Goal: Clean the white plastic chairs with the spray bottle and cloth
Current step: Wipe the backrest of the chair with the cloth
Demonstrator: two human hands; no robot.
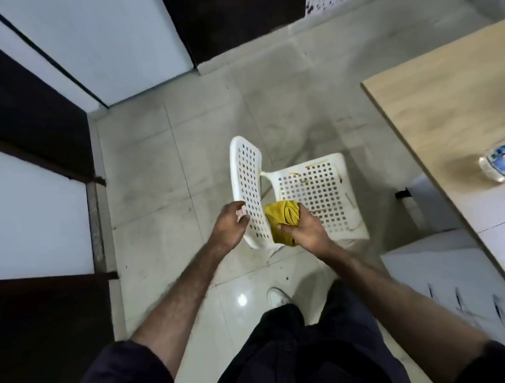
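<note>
A white perforated plastic chair stands on the tiled floor in the middle of the head view, its backrest toward the left. My left hand grips the near edge of the backrest, thumb on the inner face. My right hand holds a bunched yellow cloth against the inner side of the backrest, just above the seat. Yellowish stains mark the seat's far edge. A clear spray bottle with a blue label lies on the wooden table at the right; only part of it shows.
The wooden table fills the right side, with white drawers under it. Dark and white wall panels close in the left. My legs and a white shoe are just behind the chair.
</note>
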